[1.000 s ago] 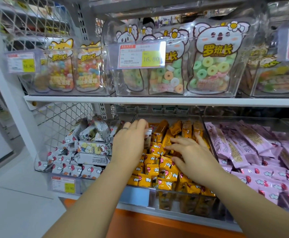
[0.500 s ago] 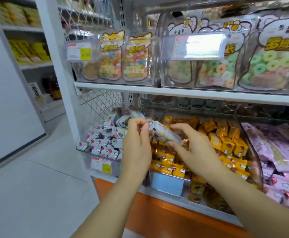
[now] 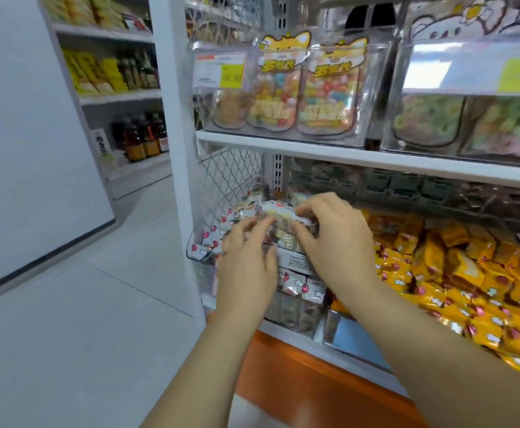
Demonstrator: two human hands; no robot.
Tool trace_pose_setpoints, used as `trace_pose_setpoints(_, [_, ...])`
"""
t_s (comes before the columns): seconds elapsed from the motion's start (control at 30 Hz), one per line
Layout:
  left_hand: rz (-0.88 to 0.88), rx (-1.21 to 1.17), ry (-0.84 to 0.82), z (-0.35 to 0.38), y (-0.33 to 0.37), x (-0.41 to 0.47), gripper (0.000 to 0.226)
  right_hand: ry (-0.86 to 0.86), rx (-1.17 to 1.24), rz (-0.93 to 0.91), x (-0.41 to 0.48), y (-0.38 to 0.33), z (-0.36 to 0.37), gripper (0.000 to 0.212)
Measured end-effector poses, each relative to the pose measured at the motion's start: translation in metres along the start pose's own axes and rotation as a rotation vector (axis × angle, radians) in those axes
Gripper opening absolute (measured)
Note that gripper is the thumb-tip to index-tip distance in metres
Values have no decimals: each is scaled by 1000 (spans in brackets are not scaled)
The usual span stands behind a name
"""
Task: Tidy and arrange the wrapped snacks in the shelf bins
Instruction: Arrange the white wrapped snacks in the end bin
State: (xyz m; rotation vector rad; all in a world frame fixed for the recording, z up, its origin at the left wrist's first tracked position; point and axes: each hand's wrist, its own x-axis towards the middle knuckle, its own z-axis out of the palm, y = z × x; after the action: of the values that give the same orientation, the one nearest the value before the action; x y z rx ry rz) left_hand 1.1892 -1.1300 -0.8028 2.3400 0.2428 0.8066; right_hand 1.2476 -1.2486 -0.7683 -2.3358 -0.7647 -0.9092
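Shop shelving, lower tier: both hands work over the left bin. The left hand and right hand pinch one white snack packet by its ends, fingers curled, though blur makes the hold hard to read. With a slick wrapper and a heaped pile, it could slide among the orange snacks next door. Matching white packets fill this bin, and candy pouches sit in the bins above.

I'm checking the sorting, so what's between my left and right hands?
In the head view, a white foil-wrapped snack packet spans the gap, held by the left hand and the right hand above the clear plastic bin of white packets.
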Motion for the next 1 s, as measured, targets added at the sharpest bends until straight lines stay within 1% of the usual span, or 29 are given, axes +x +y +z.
trace_pose_setpoints(0.1, [23,45,-49,3,3,-1,52,49,-21,-8,-2,4,7,14])
trace_pose_setpoints(0.17, [15,42,-59,6,5,0,54,71,-50,-10,-5,7,6,18])
trace_pose_setpoints(0.27, [-11,16,-56,10,9,2,54,69,-59,-21,-13,13,-1,27])
trace_pose_setpoints(0.37, [-22,14,-23,12,16,2,51,52,-67,-9,-25,24,-16,26])
trace_pose_setpoints(0.43, [-10,10,12,14,20,1,48,19,-107,33,-35,38,-28,23])
trace_pose_setpoints(0.5, [-6,-37,39,15,23,1,44,-51,-168,120,-42,54,-40,23])
trace_pose_setpoints(0.57, [-6,-85,32,18,27,1,44,-181,-246,223,-46,66,-51,27])
trace_pose_setpoints(0.63, [-2,-78,-12,22,32,-1,48,-289,-291,292,-47,74,-60,30])
trace_pose_setpoints(0.73, [19,41,-87,32,39,-3,58,-334,-308,305,-48,80,-66,30])
trace_pose_setpoints(0.8, [39,157,-106,38,39,0,59,-344,-297,301,-46,79,-66,29])
trace_pose_setpoints(0.87, [18,222,-133,41,37,9,59,-349,-281,285,-43,78,-62,31])
trace_pose_setpoints(1.0, [-18,275,-181,45,32,22,61,-375,-270,236,-33,80,-47,44])
